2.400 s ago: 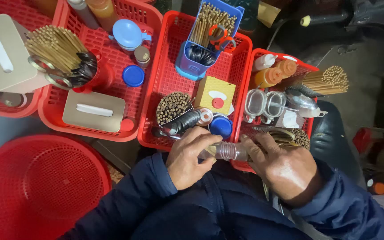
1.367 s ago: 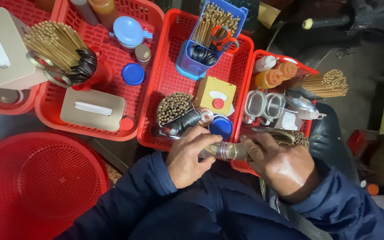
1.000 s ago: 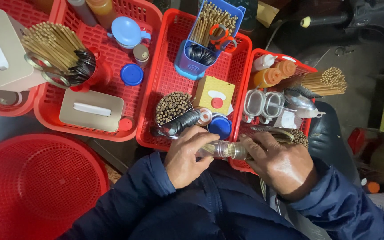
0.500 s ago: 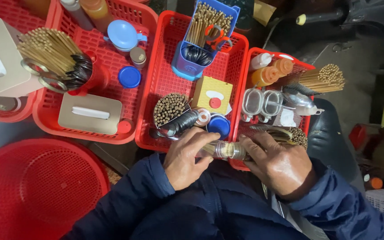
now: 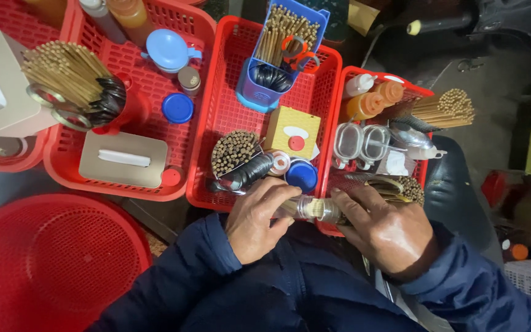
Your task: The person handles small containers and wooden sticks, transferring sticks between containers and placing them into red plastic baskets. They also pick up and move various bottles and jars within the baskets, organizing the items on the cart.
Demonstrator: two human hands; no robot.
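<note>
A small clear plastic jar point(image 5: 310, 208) with a ribbed screw neck lies on its side between the two hands, just over the near rim of the middle red plastic basket point(image 5: 216, 110). Its long axis runs left to right across the person's lap, so each hand meets one end rather than the side. Pale sticks seem to show through its wall, though the contents are hard to make out.

The left hand point(image 5: 258, 221) is curled around the jar's left end, thumb on top and fingers wrapped underneath. The right hand point(image 5: 385, 230) grips the right end, its fingertips closed on the jar's mouth or lid; which of the two I cannot tell. Both hands touch the jar, and neither is nearer than the other.

Just beyond the jar, inside the middle basket, lie a round bundle of brown wooden chopsticks point(image 5: 233, 151), a stack of dark metal spoons point(image 5: 250, 173) and a round blue lid point(image 5: 303, 174). Farther back in that basket stands a blue plastic caddy point(image 5: 265, 86) with more chopsticks. To the jar's right is another red basket point(image 5: 422, 98) with orange squeeze bottles point(image 5: 373, 101). Well to its left lies a large round red colander point(image 5: 50, 264).
</note>
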